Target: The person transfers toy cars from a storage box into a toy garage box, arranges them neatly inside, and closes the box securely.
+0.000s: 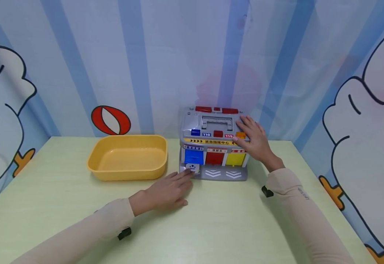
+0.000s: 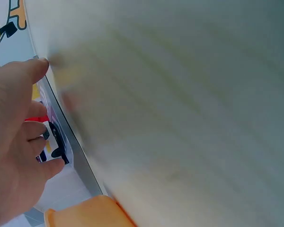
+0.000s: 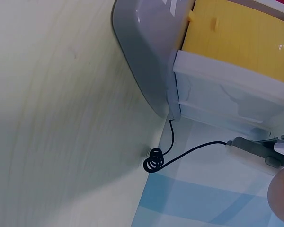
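Observation:
A toy emergency station with a grey roof and blue, red and yellow doors stands near the back of the table. In front of its blue door is a small white toy car, whose dark wheels show in the left wrist view. My left hand touches the car with outstretched fingers, the thumb held apart. On the right side of the station's roof rests my right hand, fingers spread. Only a rounded bit of the right hand shows at the edge of the right wrist view.
Left of the station sits a yellow plastic basin. A coiled black cord runs from the station's side to a grey-and-white piece like a handset. Behind the table hangs a blue striped curtain.

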Available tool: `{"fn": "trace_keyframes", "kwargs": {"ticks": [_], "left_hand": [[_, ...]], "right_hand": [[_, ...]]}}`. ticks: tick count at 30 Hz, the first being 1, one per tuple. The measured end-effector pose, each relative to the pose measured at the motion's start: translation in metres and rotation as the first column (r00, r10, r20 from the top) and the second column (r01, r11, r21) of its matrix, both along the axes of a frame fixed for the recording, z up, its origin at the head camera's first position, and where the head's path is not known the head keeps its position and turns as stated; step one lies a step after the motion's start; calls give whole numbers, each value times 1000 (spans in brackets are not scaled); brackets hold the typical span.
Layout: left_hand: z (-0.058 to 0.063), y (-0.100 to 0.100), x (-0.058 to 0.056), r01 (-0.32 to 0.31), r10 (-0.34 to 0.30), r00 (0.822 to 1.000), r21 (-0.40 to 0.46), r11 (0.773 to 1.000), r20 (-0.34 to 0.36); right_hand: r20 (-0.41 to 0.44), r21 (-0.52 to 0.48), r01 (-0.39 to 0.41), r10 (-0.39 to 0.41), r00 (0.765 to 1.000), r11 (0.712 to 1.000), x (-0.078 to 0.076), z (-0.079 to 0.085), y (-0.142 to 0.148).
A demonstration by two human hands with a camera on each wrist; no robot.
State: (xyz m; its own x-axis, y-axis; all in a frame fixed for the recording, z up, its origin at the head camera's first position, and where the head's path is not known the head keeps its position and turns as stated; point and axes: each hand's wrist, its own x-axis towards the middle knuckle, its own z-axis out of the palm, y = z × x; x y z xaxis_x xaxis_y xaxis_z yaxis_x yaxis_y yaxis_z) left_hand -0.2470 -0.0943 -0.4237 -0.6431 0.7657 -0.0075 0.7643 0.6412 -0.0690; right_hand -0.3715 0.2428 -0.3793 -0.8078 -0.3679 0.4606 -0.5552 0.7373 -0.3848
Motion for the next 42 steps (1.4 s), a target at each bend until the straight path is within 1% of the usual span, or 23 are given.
{"fn": "trace_keyframes", "kwargs": {"ticks": [2, 7, 14, 23, 29, 33, 37, 42], "left_hand": [[0, -1, 0, -14, 15, 1000, -11, 1000, 22], [1, -2, 0, -44, 45, 996, -7, 999, 76], [-1, 0, -1, -54, 54, 993, -2, 999, 101], [-1, 2, -4, -117, 117, 980, -11, 993, 160], [-3, 2, -7, -133, 135, 977, -20, 991, 167], [-3, 3, -10, -132, 133, 977, -16, 991, 165], [-2, 4, -13, -129, 129, 979, -12, 992, 161], [0, 7, -17, -145, 146, 975, -17, 989, 166]], "right_hand": [[3, -1, -3, 3, 1000, 1000, 0, 0, 0], [-2, -5, -8, 8, 1000, 1000, 0, 2, 0], [-4, -13, -13, 13, 1000, 1000, -1, 0, 0], [0, -11, -5, 5, 1000, 1000, 1, 0, 1], [5, -13, -3, 3, 1000, 1000, 2, 0, -1], [4, -12, -1, 1, 1000, 1000, 1, 0, -1], [2, -15, -1, 1, 1000, 1000, 1, 0, -1], [4, -20, -5, 5, 1000, 1000, 1, 0, -1]]}}
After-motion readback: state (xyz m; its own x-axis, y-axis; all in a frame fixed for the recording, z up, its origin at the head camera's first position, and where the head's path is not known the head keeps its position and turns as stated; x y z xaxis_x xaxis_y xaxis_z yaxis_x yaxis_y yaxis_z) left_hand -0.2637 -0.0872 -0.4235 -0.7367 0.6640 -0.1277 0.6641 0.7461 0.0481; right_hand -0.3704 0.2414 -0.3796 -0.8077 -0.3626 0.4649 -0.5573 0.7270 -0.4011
